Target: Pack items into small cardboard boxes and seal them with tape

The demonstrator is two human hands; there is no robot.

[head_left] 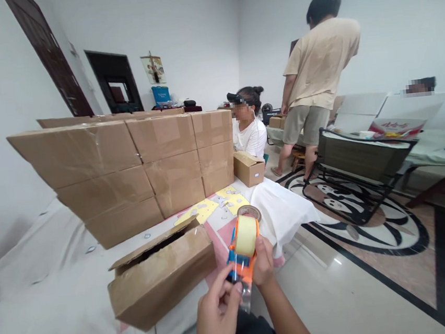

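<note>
My right hand (262, 263) is wrapped round the orange tape dispenser (244, 257), which carries a roll of pale yellow tape. My left hand (218, 314) pinches the clear free end of the tape (245, 296) just below the dispenser. Left of my hands lies a cardboard box (162, 275) on its side on the bed, one flap partly ajar. Behind it stands a stack of sealed cardboard boxes (128, 171).
A white bed sheet (40, 279) covers the surface under the boxes. A seated person (248, 128) is beside a small box (249, 167). Another person (316, 74) stands on the patterned floor. A dark folding chair (360, 169) stands at right, a table (437, 157) behind it.
</note>
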